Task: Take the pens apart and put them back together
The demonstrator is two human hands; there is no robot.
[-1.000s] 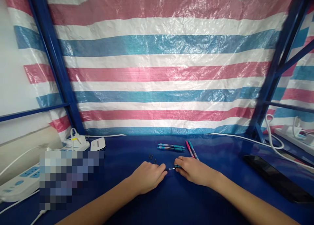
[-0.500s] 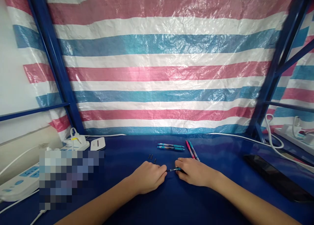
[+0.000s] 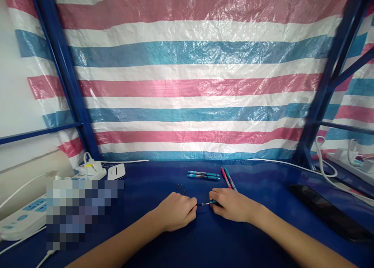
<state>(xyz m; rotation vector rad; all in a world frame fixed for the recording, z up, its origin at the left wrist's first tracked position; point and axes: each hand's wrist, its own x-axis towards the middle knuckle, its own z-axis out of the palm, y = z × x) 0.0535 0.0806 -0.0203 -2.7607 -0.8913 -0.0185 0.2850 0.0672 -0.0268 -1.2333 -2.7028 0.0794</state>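
Observation:
Both hands rest low on the blue table [image 3: 204, 240], close together. My right hand [image 3: 233, 204] is closed around a teal pen [image 3: 210, 202], whose thin tip points left. My left hand [image 3: 177, 210] is curled, its fingertips pinching at that tip; what it holds there is too small to make out. Behind the hands lie two teal pens [image 3: 203, 175] side by side, and a pink pen [image 3: 225, 177] next to another teal pen [image 3: 230, 179]. A few small dark parts [image 3: 180, 188] lie just beyond my left hand.
A striped tarp hangs behind the table between blue frame posts [image 3: 67, 80]. White power strips [image 3: 20, 221] and cables lie at the left, a small white device [image 3: 116, 171] near them. A black phone [image 3: 330, 213] lies at the right, more white cables [image 3: 327, 170] beyond.
My left hand has drawn back slightly to the left, so a little more of the pen's thin tip shows between the hands. The right hand has barely moved.

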